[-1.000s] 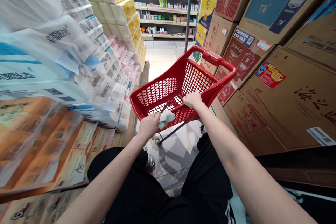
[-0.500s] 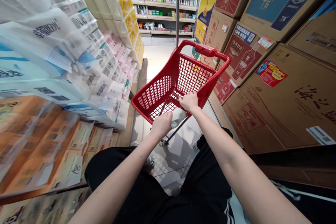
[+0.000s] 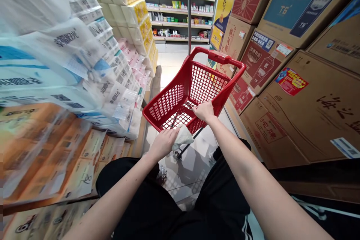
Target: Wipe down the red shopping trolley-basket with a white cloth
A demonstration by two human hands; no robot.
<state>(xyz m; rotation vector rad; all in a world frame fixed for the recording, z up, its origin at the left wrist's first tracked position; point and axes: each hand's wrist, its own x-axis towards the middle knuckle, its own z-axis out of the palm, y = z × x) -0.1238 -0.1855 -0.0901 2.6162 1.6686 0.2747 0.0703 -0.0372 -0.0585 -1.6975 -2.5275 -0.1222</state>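
A red plastic shopping basket (image 3: 180,99) on wheels stands tilted in the aisle in front of me. My right hand (image 3: 204,111) is closed round the basket's near rim. My left hand (image 3: 164,143) is just below that rim, fingers closed on a crumpled white cloth (image 3: 183,136) pressed against the basket's outer front wall. The basket's inside looks bare. A tall grey pull handle (image 3: 189,11) rises from its far end.
Wrapped packs of tissue and paper rolls (image 3: 70,67) are stacked high on the left. Large cardboard boxes (image 3: 298,93) are piled on the right. The narrow tiled aisle (image 3: 171,63) runs ahead to shelves of bottles (image 3: 180,7).
My left hand with the cloth has moved along the basket's front wall, right and then back down left. The basket has swung a little and my right hand kept its hold.
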